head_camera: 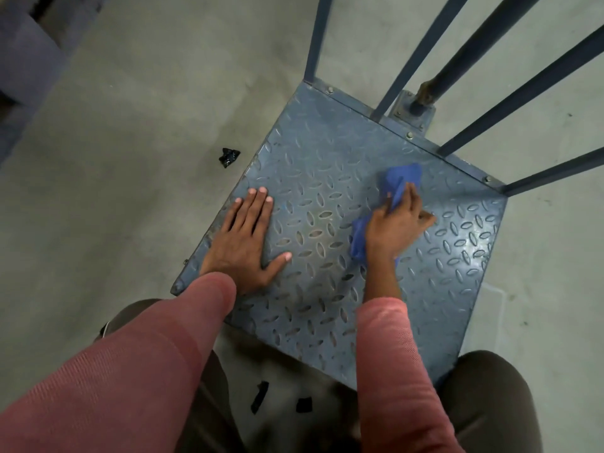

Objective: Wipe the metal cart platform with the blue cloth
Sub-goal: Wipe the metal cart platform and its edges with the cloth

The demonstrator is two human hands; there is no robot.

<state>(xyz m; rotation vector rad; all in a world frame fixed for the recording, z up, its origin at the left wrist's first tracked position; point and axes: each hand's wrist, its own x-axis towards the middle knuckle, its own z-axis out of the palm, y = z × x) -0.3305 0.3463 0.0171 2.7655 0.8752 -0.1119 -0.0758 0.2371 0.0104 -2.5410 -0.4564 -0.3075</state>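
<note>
Head view, right hand (397, 223) gripping crumpled blue cloth (403, 176), diamond-tread platform (327, 191), probably steel

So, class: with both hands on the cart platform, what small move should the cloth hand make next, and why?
Probably sweep the cloth left across the middle. The right hand holds it bunched at the platform's far right; brownish marks show at the centre; the left hand lies flat beside them.

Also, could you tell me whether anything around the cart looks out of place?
Yes: a crumpled black scrap lies on the concrete floor just left of the platform, and two flat black bits lie by its near edge. They look like stray litter.
</note>
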